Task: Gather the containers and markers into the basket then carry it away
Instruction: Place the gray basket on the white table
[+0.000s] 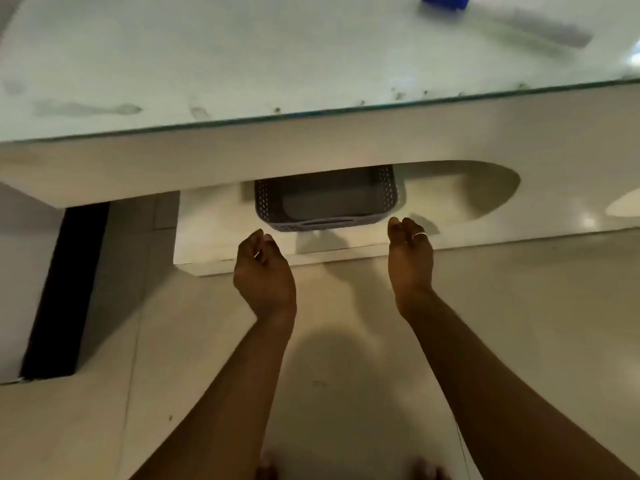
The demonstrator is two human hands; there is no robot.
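Note:
A grey perforated plastic basket [325, 202] sits on a low white shelf under the glass-topped table; it looks empty, and its far part is hidden by the table's apron. My left hand [264, 275] hangs in front of the basket's near left corner, fingers loosely curled, holding nothing. My right hand [410, 256], with a ring on one finger, is just right of the basket's near right corner, fingers curled and empty. Neither hand touches the basket. A blue object [445, 1] lies at the table's far right, cut off by the frame edge.
The glass table top [242, 64] spans the upper view with smudges on it, above a thick white apron [207, 161]. The low shelf [221, 237] bears the basket. A black panel [65, 289] stands at the left. Beige floor tiles [519, 323] lie below.

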